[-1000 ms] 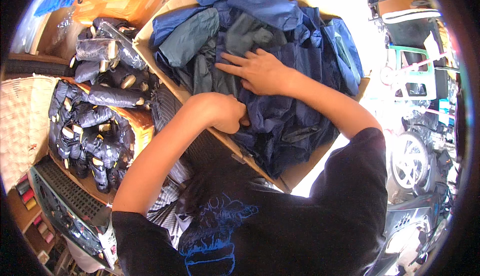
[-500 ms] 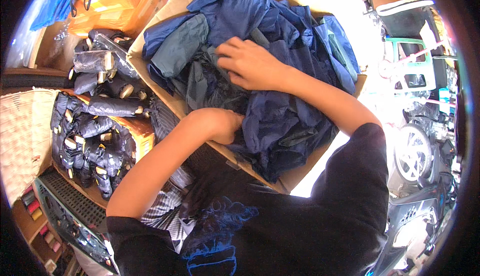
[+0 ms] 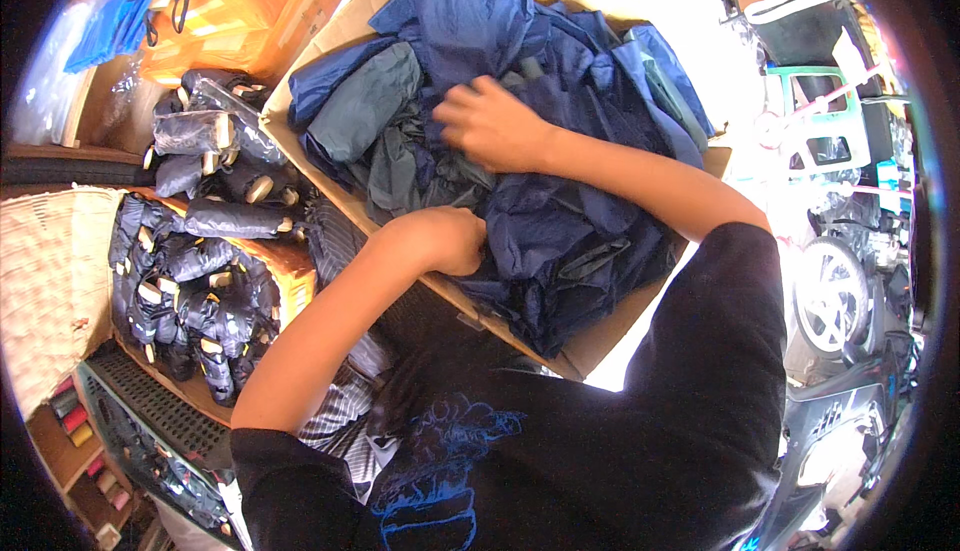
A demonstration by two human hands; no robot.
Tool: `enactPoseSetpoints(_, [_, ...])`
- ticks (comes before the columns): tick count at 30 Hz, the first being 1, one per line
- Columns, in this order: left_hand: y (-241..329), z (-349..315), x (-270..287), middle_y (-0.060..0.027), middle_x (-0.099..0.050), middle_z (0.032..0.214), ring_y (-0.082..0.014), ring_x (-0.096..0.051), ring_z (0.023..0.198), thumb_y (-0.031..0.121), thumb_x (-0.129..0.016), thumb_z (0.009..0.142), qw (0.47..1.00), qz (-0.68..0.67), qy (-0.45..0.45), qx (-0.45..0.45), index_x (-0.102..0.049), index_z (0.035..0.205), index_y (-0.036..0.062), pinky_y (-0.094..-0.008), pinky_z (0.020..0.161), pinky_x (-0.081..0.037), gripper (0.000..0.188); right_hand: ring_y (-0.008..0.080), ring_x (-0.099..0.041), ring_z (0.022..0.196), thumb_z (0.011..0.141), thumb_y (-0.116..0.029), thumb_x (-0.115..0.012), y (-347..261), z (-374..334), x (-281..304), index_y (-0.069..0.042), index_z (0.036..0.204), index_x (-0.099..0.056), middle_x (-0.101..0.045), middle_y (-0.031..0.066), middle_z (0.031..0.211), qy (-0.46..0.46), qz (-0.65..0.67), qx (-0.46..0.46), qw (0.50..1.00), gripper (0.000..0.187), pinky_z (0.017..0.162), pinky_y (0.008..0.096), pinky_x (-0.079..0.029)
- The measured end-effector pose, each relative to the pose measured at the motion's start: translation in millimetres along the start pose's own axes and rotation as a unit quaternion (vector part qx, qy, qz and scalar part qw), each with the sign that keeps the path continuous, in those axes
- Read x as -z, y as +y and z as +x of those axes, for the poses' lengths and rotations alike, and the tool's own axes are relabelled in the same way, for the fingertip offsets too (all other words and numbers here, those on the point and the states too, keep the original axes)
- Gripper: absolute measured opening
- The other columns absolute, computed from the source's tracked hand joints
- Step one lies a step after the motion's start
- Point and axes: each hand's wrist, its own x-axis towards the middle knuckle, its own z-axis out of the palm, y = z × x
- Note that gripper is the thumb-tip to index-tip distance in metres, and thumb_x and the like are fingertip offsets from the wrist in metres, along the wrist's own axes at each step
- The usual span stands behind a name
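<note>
A cardboard box (image 3: 340, 186) in front of me is heaped with crumpled navy cloth (image 3: 560, 221). Among it lie grey-green pieces, one of them a rolled grey-green bundle (image 3: 365, 101). At the box's near left edge, my left hand (image 3: 450, 241) is curled closed against the dark fabric; its fingertips and whatever they hold are hidden. Over the middle of the heap hovers or rests my right hand (image 3: 495, 129), its fingers apart and slightly blurred, beside the grey-green fabric. I see nothing held in it.
On the left, a container holds several black rolled bundles (image 3: 195, 301), with more black bundles (image 3: 235, 181) behind. A woven basket (image 3: 55, 276) and a dark perforated crate (image 3: 165, 416) stand alongside. Orange taped packages (image 3: 240, 11) are at the back left. A wheel (image 3: 830, 296) shows at right.
My right hand has shifted slightly down and is more blurred, its fingers spread over the cloth. My left hand stays curled at the box edge. The view has tilted slightly.
</note>
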Motion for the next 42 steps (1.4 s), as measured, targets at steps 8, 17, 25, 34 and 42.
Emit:
enactPoseSetpoints(8, [-1.6, -0.8, -1.3, -0.0239, -0.067, 0.102, -0.0361, -0.066, 0.098, 0.020, -0.059, 0.077, 1.000, 0.006, 0.022, 0.021, -0.071, 0.098, -0.0014, -0.0433, 0.086, -0.052, 0.032, 0.0310, -0.066, 0.065, 0.085, -0.033, -0.064, 8.7, 23.0, -35.6, -0.011, 0.106, -0.064, -0.064, 0.0131, 0.064, 0.021, 0.068, -0.056, 0.996, 0.030, 0.059, 0.0440, -0.051])
enactPoseSetpoints(17, [2.7, -5.9, 4.4, -0.0246, -0.067, 0.103, -0.0372, -0.065, 0.099, 0.021, -0.060, 0.078, 0.999, 0.013, 0.044, 0.026, -0.071, 0.101, 0.0014, -0.0429, 0.087, -0.052, 0.032, 0.0293, -0.066, 0.071, 0.072, -0.026, -0.071, 14.7, 26.6, -52.7, -0.014, 0.102, -0.065, -0.065, 0.0103, 0.076, 0.105, 0.013, 0.005, 0.994, 0.033, 0.065, 0.0401, -0.052])
enactPoseSetpoints(25, [-5.3, -1.1, -1.3, -0.0210, -0.067, 0.100, -0.0402, -0.060, 0.102, 0.013, -0.062, 0.075, 0.970, 0.024, 0.243, -0.007, -0.072, 0.092, 0.0075, -0.0477, 0.091, -0.047, 0.020, 0.0305, -0.062, 0.088, 0.076, -0.010, -0.065, 17.0, 12.8, -11.9, -0.005, 0.083, -0.063, -0.062, 0.0122, 0.087, 0.222, 0.188, -0.085, 0.953, 0.009, 0.073, 0.0387, -0.051])
enactPoseSetpoints(34, [9.5, -13.9, 40.7, -0.0149, -0.054, 0.090, -0.0338, -0.052, 0.094, 0.006, -0.073, 0.068, 0.637, -0.114, 0.759, -0.073, -0.057, 0.093, 0.0001, -0.0428, 0.086, -0.044, 0.030, 0.0192, -0.066, 0.063, 0.093, -0.007, -0.049, 16.5, -30.5, 67.1, 0.001, 0.091, -0.053, -0.056, 0.0059, 0.073, 0.335, 0.621, -0.194, 0.682, 0.009, 0.059, 0.0309, -0.053])
enactPoseSetpoints(42, [2.4, -63.4, 23.4, 0.0045, -0.057, 0.083, -0.0035, -0.048, 0.072, 0.014, -0.065, 0.092, 0.592, -0.310, 0.739, -0.093, -0.063, 0.103, 0.0051, -0.0202, 0.065, -0.041, 0.014, 0.0268, -0.062, 0.102, 0.092, -0.023, -0.058, 19.1, 2.5, 54.1, -0.005, 0.107, -0.058, -0.065, 0.0128, 0.111, 0.327, 0.541, -0.054, 0.773, 0.023, 0.082, 0.0402, -0.052])
